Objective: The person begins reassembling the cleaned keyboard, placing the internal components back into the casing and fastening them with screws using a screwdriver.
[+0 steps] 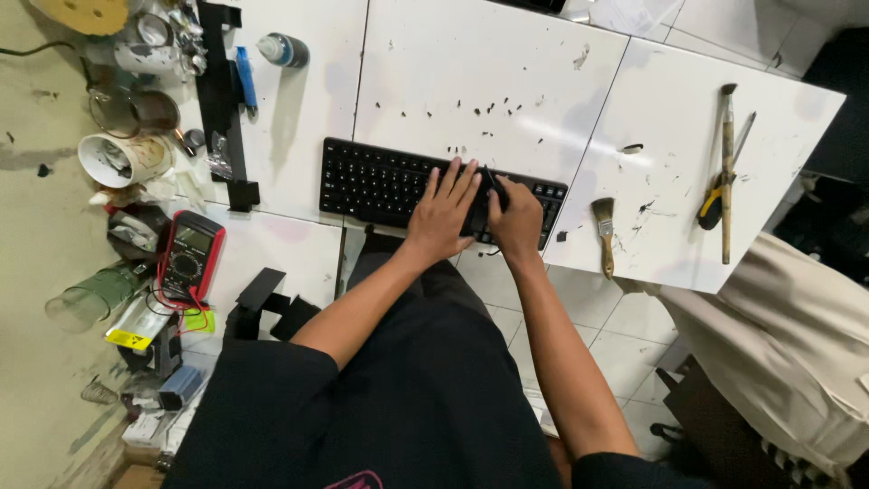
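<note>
Left hand (441, 210) flat, fingers spread, pressing keyboard (380, 181) on white bench (489, 81). Right hand (514, 217) just at 3 o'clock of it, clenched around thin dark tool (493, 181). Keyboard long axis 9-to-3; both hands at right end.

One view only — a head-worn camera looking almost straight down from above the person's lap onto the white table (489, 72). It sits fairly high and takes in the table's whole width, left clutter to right edge — the keyboard (389, 181) lies mid-frame, tiled floor (634, 326) nearest.
</note>
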